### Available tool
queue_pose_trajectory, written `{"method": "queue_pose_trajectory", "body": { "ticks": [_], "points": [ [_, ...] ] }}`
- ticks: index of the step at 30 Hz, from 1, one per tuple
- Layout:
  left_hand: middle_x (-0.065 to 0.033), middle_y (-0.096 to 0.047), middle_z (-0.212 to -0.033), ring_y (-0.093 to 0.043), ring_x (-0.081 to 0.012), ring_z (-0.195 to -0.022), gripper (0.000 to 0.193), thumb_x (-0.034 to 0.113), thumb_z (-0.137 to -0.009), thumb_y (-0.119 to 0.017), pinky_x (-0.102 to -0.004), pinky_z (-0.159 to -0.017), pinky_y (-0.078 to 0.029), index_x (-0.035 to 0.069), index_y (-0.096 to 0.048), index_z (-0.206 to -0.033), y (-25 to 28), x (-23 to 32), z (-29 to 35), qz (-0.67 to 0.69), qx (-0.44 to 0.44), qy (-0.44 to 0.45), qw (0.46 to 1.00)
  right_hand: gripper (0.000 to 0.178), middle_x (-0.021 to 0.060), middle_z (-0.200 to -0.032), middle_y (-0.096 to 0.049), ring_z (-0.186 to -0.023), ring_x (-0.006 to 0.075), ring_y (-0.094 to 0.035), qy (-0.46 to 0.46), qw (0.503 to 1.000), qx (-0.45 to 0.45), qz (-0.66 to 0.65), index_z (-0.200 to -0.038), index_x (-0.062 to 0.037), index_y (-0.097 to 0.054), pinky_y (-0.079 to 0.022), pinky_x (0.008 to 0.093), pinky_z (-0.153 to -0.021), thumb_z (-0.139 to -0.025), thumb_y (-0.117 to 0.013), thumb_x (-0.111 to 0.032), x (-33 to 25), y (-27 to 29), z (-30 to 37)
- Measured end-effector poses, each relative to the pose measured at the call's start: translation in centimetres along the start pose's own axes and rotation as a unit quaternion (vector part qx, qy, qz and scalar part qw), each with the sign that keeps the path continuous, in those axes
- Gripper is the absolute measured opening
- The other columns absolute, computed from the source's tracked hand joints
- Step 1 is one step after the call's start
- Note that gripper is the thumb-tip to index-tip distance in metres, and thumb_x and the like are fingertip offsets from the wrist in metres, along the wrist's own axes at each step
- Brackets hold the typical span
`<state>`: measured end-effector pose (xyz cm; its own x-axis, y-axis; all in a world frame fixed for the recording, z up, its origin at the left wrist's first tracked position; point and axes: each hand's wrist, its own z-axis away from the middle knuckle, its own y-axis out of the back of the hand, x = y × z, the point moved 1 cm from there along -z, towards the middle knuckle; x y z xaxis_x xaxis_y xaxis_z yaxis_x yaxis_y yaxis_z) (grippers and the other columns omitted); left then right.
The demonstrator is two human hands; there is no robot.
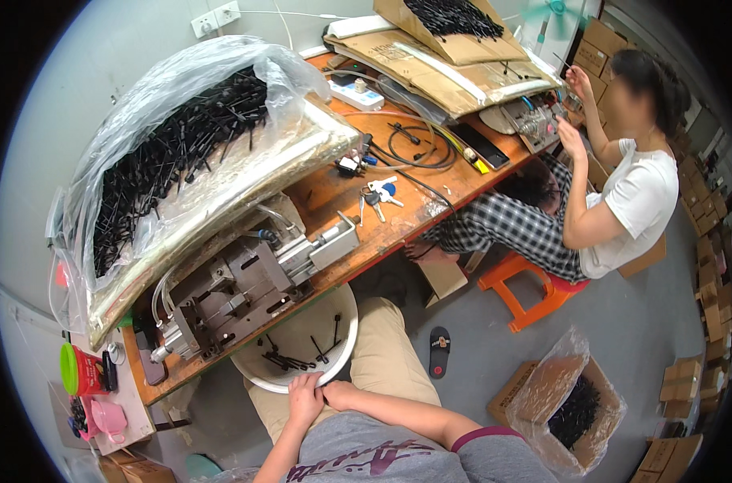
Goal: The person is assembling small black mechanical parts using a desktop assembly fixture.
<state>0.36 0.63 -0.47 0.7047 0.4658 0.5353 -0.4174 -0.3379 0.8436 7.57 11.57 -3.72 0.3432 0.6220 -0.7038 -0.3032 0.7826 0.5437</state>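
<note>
Head view: left hand grips the near rim of the white basin, fingers curled over the edge. Right hand rests beside it at the rim; its grip cannot be determined. Basin sits on the lap, under the bench edge below the press, holding a few black parts. Risk: a one-sided hold may tilt the basin, spilling parts onto the floor

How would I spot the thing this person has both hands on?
Find the long orange workbench with the grey metal machine at its near end. Just below that machine sits a round white bowl on the person's lap, left hand and right hand at its rim. It alone holds only a few black sticks.
</note>
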Motion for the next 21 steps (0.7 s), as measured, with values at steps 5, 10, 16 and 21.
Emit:
{"method": "queue_pose_trajectory", "body": {
  "ticks": [5, 10, 16, 21],
  "points": [
    [-0.0113, -0.062, -0.107, -0.056, -0.0323, -0.104, 0.045, -0.002, -0.070, -0.063, -0.0420, -0.089, -0.041, 0.008, -0.065, -0.114, -0.5, 0.4, -0.4, -0.009, 0.025, -0.020, 0.999, 0.035, 0.0222, -0.113, -0.067, -0.104, 0.0375, -0.065, -0.005, 1.000, 0.020, -0.012, -0.118, -0.0027, -0.061, -0.052, 0.0485, -0.087, -0.093, -0.047, -0.022, 1.8, -1.4, -1.5],
    [-0.0112, -0.060, -0.112, -0.053, -0.0326, -0.109, 0.050, -0.001, -0.068, -0.066, -0.0431, -0.095, -0.039, 0.007, -0.062, -0.118, 0.8, 0.6, 0.5, -0.004, 0.050, 0.009, 0.999, 0.038, 0.0191, -0.121, -0.065, -0.112, 0.0343, -0.063, -0.048, 0.994, -0.089, 0.051, -0.125, -0.0053, -0.059, -0.048, 0.0499, -0.094, -0.096, -0.043, -0.024, 0.7, -1.4, -1.8],
    [-0.0150, -0.055, -0.120, -0.049, -0.0357, -0.115, 0.060, 0.013, -0.070, -0.074, -0.0470, -0.099, -0.037, 0.006, -0.054, -0.127, 1.7, 1.8, -0.4, 0.003, 0.052, 0.004, 0.999, 0.051, 0.0158, -0.141, -0.052, -0.132, 0.0312, -0.048, -0.072, 0.990, -0.096, 0.074, -0.143, -0.0136, -0.048, -0.035, 0.0454, -0.111, -0.094, -0.047, -0.028, 4.1, -3.9, -4.7],
    [-0.0157, -0.054, -0.125, -0.049, -0.0361, -0.117, 0.060, 0.033, -0.080, -0.072, -0.0496, -0.101, -0.035, 0.007, -0.053, -0.130, 1.6, 1.8, -0.8, 0.021, 0.051, -0.026, 0.998, 0.048, 0.0167, -0.137, -0.055, -0.127, 0.0325, -0.051, 0.059, 0.993, -0.009, 0.097, -0.136, -0.0118, -0.053, -0.039, 0.0442, -0.107, -0.091, -0.049, -0.029, 5.3, -5.2, -5.8]
  ]
}}
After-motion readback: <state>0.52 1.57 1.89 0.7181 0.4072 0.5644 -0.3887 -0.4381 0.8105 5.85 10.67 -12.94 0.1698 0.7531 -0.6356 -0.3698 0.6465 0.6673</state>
